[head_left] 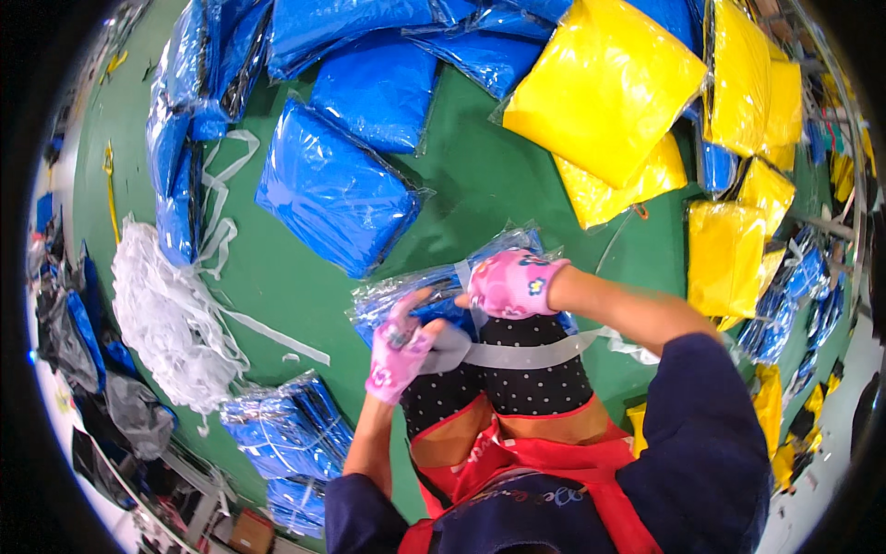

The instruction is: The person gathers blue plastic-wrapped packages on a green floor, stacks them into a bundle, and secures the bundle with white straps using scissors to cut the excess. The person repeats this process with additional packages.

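In front of my knees lies a bundle of blue items in clear plastic bags [443, 302]. A translucent white strip [526, 354] runs round it and trails across my thighs. My left hand [399, 350], in a pink flowered fingerless glove, has the strip looped at its fingers over the bundle's left part. My right hand [512, 284], gloved alike, presses on the bundle's upper right, its fingers bent against the strip where it crosses the bundle. The bundle's right end is partly hidden by that hand and my leg.
A large blue bagged package [336, 187] lies ahead on the green floor [471, 152]. Yellow bagged packages [602, 90] are stacked ahead right. A tangled heap of white strips [169, 315] sits to the left, with tied blue bundles [287, 426] nearer me. More blue packages [353, 28] form a curved row beyond.
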The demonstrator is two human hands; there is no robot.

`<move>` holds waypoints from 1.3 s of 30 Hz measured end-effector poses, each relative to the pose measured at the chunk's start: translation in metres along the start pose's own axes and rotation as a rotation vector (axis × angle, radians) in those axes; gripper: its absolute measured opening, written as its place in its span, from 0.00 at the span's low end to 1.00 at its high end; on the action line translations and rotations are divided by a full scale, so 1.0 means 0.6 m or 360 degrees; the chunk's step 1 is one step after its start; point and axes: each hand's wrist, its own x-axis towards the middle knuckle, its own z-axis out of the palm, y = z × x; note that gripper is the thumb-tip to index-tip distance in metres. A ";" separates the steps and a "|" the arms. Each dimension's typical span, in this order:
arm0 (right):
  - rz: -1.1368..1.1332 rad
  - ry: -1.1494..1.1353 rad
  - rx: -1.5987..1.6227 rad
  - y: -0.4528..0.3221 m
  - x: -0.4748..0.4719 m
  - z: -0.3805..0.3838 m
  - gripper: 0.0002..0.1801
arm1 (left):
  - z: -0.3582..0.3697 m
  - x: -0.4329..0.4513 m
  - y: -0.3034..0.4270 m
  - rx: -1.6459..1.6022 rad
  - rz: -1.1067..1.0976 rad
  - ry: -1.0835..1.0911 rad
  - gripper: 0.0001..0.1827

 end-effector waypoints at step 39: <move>-0.0324 -0.0118 -0.0158 0.136 0.139 0.099 0.11 | -0.060 0.260 -0.189 0.0787 -0.0352 -0.0247 0.21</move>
